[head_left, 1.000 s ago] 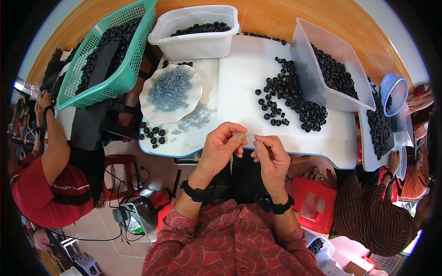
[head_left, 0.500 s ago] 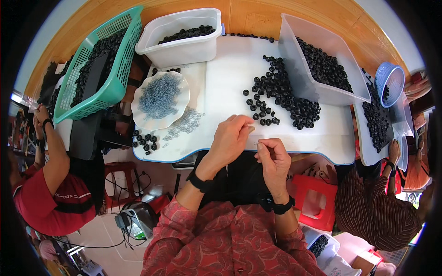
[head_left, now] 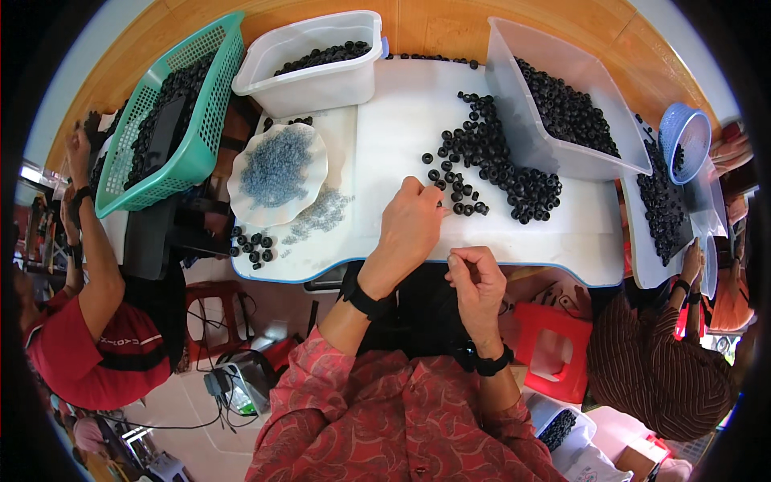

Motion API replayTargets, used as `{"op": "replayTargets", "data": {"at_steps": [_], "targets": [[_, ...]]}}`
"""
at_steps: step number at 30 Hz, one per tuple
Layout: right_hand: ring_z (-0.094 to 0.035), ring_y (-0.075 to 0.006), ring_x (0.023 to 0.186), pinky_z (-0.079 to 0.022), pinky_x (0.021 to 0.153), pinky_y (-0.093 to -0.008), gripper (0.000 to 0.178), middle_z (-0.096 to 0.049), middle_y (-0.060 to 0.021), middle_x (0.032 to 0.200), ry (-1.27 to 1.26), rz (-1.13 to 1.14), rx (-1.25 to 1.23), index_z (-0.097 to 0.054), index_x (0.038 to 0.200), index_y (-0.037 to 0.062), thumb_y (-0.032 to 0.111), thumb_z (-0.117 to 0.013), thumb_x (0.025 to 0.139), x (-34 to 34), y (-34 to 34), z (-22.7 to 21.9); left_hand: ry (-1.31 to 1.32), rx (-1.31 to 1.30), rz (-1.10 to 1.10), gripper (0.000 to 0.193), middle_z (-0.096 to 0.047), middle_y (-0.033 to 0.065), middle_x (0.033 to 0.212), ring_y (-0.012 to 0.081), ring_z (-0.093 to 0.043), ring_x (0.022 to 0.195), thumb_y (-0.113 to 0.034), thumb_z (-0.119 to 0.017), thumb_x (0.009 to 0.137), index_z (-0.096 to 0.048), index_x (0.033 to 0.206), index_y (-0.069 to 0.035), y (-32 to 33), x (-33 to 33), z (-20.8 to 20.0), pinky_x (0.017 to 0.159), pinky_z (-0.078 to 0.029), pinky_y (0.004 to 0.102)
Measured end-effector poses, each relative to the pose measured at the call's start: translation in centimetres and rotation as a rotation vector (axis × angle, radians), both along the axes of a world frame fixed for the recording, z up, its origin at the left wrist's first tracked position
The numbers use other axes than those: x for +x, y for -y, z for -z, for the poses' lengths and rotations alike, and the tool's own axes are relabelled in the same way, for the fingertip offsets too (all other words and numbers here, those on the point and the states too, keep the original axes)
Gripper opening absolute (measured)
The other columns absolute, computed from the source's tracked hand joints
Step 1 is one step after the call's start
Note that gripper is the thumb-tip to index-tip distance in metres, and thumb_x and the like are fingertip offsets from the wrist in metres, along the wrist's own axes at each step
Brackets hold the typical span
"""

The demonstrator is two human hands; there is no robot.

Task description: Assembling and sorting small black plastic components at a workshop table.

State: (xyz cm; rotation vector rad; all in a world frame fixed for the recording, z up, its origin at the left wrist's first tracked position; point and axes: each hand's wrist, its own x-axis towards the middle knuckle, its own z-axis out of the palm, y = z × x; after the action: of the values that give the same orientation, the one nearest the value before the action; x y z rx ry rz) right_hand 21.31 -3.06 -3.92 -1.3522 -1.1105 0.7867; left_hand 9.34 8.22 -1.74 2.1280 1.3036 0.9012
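My left hand (head_left: 409,229) is closed, its fingertips bent down over the white tabletop at the near edge of a loose pile of black round parts with holes (head_left: 486,153). A small pale bit shows at its fingertips, too small to name. Lower and to the right, my right hand (head_left: 479,281) hovers by the table's front edge with thumb and index finger pinched together; what is between them, if anything, I cannot make out. To the left, a white scalloped plate (head_left: 320,165) holds many tiny clear rings (head_left: 275,167), with more scattered beside it.
A white tub (head_left: 321,91) and a clear bin (head_left: 562,157), both with black parts, stand at the back. A green basket (head_left: 181,165) is at far left, a blue basket (head_left: 685,145) at far right. More black parts (head_left: 253,247) lie below the plate. Co-workers sit on both sides.
My left hand has moved up and slightly right, away from my right hand and to the black parts. My right hand has barely moved. The left co-worker's arm has reached up.
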Motion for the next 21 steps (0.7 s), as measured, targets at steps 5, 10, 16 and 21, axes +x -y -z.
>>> {"op": "replayTargets", "data": {"at_steps": [5, 10, 16, 21], "targets": [[-0.059, -0.0049, 0.067, -0.047, 0.059, -0.0188, 0.006, -0.063, 0.0003, 0.083, -0.032, 0.022, -0.011, -0.065, 0.099, 0.0013, 0.006, -0.064, 0.095, -0.2, -0.2, -0.5, 0.315, -0.101, 0.0, 0.021, -0.063, 0.0109, 0.087, 0.0218, -0.065, 0.067, -0.008, -0.07, 0.088, -0.066, 0.106, 0.001, 1.8, -1.7, -0.6, 0.059, -0.053, 0.0331], [-0.059, -0.0056, 0.068, -0.047, 0.06, -0.0187, 0.008, -0.063, 0.0002, 0.082, -0.097, 0.013, -0.013, -0.065, 0.101, 0.0012, 0.006, -0.064, 0.095, -0.7, -0.3, -1.6, 1.041, -0.822, 0.074, 0.02, -0.07, 0.0102, 0.093, 0.0142, -0.068, 0.072, -0.013, -0.058, 0.1, -0.064, 0.112, 0.002, 3.7, -3.4, -0.8, 0.06, -0.058, 0.0256], [-0.059, -0.0062, 0.07, -0.047, 0.061, -0.019, 0.008, -0.063, -0.0011, 0.087, -0.129, -0.003, 0.023, -0.065, 0.103, 0.0008, 0.004, -0.063, 0.095, -2.0, -0.6, -3.5, 1.274, -0.945, 0.146, 0.024, -0.07, 0.0119, 0.095, 0.0157, -0.069, 0.074, -0.017, -0.056, 0.102, -0.064, 0.114, 0.003, 5.3, -4.7, 0.5, 0.063, -0.059, 0.027], [-0.058, -0.0064, 0.078, -0.048, 0.066, -0.0199, 0.01, -0.06, -0.0021, 0.096, -0.116, -0.069, 0.058, -0.066, 0.102, -0.0008, -0.001, -0.065, 0.092, -2.7, -1.0, -3.4, 1.341, -0.906, 0.137, 0.023, -0.07, 0.0098, 0.095, 0.0131, -0.068, 0.075, -0.017, -0.057, 0.101, -0.065, 0.113, 0.002, 6.2, -4.9, 1.6, 0.065, -0.058, 0.0256]]}}
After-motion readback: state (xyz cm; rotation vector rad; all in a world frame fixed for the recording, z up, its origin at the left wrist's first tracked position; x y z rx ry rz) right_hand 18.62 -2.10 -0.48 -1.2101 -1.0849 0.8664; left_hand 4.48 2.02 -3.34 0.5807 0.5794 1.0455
